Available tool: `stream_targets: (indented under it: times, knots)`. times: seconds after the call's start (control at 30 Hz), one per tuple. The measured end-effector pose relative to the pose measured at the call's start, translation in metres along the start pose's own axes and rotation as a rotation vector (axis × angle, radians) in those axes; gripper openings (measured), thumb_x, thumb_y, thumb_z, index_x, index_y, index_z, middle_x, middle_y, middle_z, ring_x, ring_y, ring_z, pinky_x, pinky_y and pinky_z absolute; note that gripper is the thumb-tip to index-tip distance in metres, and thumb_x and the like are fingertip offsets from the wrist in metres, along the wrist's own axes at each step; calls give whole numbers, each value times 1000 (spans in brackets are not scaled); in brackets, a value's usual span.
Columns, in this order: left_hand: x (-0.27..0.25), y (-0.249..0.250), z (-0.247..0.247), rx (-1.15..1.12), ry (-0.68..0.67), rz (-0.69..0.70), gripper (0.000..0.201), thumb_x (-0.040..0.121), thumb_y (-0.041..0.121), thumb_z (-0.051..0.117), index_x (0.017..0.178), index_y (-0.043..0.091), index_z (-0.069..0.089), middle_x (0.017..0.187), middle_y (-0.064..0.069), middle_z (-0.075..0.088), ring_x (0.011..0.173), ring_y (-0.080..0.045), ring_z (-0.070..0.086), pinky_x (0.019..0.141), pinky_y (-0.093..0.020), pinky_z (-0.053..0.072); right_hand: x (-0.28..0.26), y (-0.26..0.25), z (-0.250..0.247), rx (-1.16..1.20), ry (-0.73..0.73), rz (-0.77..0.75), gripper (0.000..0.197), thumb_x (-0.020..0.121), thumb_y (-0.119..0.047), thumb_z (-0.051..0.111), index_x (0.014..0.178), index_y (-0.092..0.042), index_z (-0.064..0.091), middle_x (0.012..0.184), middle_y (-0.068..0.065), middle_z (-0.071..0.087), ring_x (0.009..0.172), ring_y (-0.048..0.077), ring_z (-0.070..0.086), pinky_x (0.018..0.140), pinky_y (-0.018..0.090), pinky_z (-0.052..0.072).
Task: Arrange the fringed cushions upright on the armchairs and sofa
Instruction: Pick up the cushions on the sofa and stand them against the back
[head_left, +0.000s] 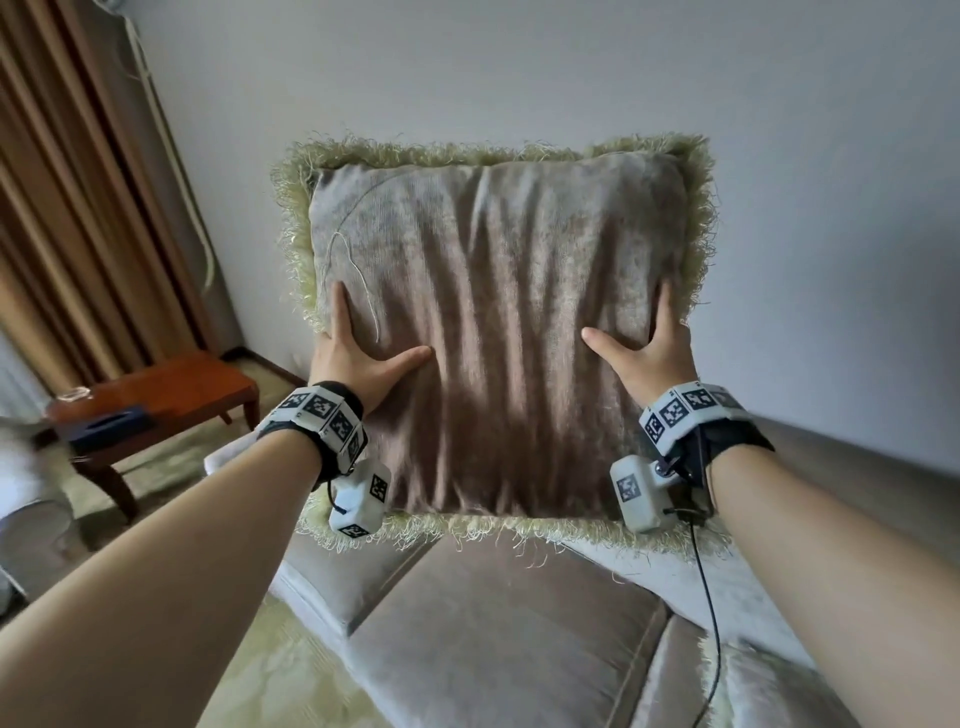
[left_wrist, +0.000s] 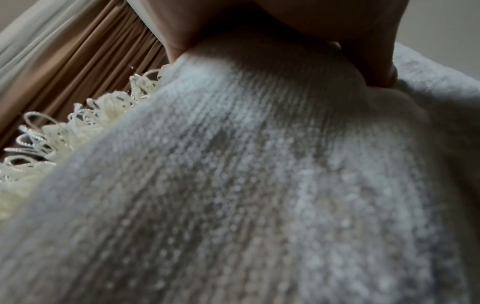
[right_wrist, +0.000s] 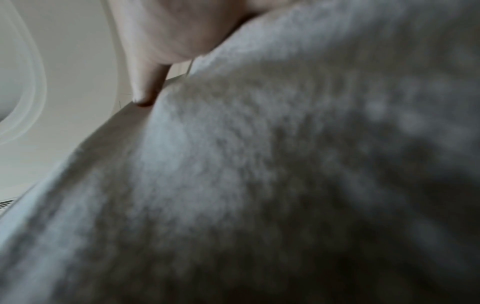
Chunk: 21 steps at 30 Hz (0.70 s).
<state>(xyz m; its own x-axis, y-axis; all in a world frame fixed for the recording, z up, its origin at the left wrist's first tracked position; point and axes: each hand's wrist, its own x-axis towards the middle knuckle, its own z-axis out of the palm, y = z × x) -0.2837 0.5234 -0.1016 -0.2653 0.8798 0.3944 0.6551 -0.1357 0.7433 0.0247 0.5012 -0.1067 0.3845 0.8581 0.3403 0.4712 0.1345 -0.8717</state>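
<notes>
Cushion (head_left: 498, 332) mid-frame, held upright above the sofa seat (head_left: 498, 639), square, crinkled velvety taupe, pale green fringe. Left hand (head_left: 358, 358) and right hand (head_left: 649, 348) clamp its side edges, thumbs spread across the front. Placing step; next, lower against backrest. Wooden table (head_left: 171, 384) lower left.

Sofa (head_left: 498, 639): velvety grey-beige seat cushions. Fringed cushion (head_left: 498, 332) stands upright at the sofa's back, bottom fringe on the seat. Left of the sofa: wooden side table (head_left: 171, 384) on pale green carpet (head_left: 291, 670), carrying a dark tissue box (head_left: 111, 422).
</notes>
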Motion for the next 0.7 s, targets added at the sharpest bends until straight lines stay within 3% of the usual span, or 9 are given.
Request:
stream_targets:
  times: [0.1, 0.3, 0.7]
  knots:
    - [34, -32, -20, 12, -2, -6, 132, 53, 70, 78, 150, 39, -6, 151, -15, 32, 136, -32, 35, 110, -41, 33, 5, -13, 47, -8, 5, 10, 110, 69, -60, 74, 153, -36, 7, 154, 12, 26, 140, 30, 33, 111, 43, 29]
    - [78, -66, -25, 23, -24, -28, 131, 54, 70, 77, 150, 40, -6, 149, -16, 33, 135, -33, 37, 109, -41, 33, 22, -25, 95, -39, 5, 22, 110, 69, -60, 74, 153, -36, 6, 153, 13, 28, 139, 32, 34, 110, 43, 29]
    - [170, -78, 35, -7, -50, -29, 128, 59, 62, 80, 151, 38, -6, 151, -15, 31, 136, -33, 35, 109, -40, 31, 116, 1, 142, -33, -11, 17, 110, 72, -56, 75, 154, -33, 5, 152, 15, 28, 139, 31, 32, 111, 39, 28]
